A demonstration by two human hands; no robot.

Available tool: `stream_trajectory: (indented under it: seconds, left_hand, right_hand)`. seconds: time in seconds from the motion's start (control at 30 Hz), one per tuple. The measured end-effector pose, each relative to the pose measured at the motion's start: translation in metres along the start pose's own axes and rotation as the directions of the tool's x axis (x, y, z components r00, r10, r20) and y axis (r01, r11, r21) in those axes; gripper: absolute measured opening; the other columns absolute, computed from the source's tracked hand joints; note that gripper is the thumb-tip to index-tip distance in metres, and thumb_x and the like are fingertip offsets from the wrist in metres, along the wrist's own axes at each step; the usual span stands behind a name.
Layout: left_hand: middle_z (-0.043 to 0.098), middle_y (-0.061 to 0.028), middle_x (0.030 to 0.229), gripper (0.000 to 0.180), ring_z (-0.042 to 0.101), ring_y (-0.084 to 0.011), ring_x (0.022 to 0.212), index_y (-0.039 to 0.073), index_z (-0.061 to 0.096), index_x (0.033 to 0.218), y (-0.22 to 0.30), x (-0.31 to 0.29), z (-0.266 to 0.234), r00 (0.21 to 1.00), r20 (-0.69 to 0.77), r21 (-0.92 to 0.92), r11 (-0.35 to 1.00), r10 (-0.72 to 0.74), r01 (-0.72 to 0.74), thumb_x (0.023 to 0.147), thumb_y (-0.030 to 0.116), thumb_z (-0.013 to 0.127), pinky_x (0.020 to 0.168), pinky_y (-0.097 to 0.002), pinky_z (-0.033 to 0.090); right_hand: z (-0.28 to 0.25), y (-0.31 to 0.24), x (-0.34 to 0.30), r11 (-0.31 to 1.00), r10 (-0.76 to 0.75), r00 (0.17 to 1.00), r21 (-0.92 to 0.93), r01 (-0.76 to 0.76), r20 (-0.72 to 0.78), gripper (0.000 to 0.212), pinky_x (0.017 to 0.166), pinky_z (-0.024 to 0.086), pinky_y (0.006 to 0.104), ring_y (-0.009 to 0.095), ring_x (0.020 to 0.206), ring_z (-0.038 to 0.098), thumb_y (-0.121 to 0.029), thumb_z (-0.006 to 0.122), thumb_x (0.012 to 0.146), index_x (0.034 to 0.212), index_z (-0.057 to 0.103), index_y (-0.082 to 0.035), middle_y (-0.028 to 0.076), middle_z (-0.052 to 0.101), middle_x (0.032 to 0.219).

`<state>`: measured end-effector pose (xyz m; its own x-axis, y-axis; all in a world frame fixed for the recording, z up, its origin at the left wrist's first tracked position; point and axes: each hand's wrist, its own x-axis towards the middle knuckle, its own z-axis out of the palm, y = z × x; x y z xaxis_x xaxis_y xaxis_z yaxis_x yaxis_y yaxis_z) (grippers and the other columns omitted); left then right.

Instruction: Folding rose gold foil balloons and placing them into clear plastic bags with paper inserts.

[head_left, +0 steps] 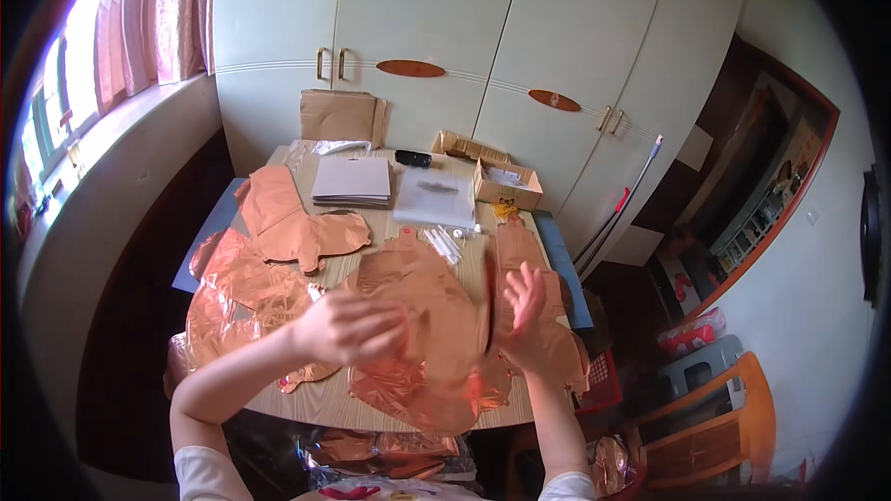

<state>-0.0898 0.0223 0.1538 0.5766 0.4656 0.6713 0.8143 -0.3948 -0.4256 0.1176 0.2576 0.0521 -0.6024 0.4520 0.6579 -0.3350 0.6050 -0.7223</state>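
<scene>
Both hands are raised over the near edge of the wooden bench [316,401], working a crumpled sheet of rose-gold foil [427,315] — it looks like a flat, uninflated foil balloon. The left hand [348,327] is curled over the sheet's left side, fingers bent and blurred, so I cannot tell how firmly it grips. The right hand [524,311] stands open with fingers spread upward, its palm pressed against the sheet's right edge, which is turned up between the two hands.

More foil shapes of the same colour lie about: a heap on the left [246,292], a flat one farther back [302,227], another under the right hand at the bench's right side [557,348].

At the far end sit a stack of white sheets [352,181], a clear plastic packet [434,197] and a small open cardboard box [507,184]. White cupboard doors [445,19] stand behind.
</scene>
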Motion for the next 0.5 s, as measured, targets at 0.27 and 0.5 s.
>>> stream_trajectory:
  seconds: [0.27,0.5]
  left_hand:
    - [0.068,-0.0103,0.096,0.019,0.068,-0.0189,0.087,0.003,0.062,0.094,0.054,-0.092,0.052,0.989,0.108,-0.179,0.981,0.098,-0.078,0.080,0.015,0.059,0.076,-0.0272,0.056]
    - [0.067,-0.0109,0.097,0.020,0.068,-0.0192,0.086,0.002,0.062,0.096,0.063,-0.100,0.069,0.975,0.209,-0.214,0.976,0.075,-0.030,0.080,0.012,0.058,0.072,-0.0266,0.056]
  right_hand:
    - [0.004,0.021,-0.059,0.957,0.292,0.910,-0.092,-0.277,0.295,0.073,0.099,0.039,0.0407,0.027,0.124,0.046,-0.024,0.071,0.083,0.141,0.029,-0.009,0.016,0.042,0.139]
    - [0.008,0.069,-0.038,0.876,0.184,0.914,-0.483,0.015,0.362,0.031,0.099,0.041,0.0405,0.029,0.120,0.051,-0.021,0.062,0.087,0.115,0.063,-0.009,0.011,0.058,0.125]
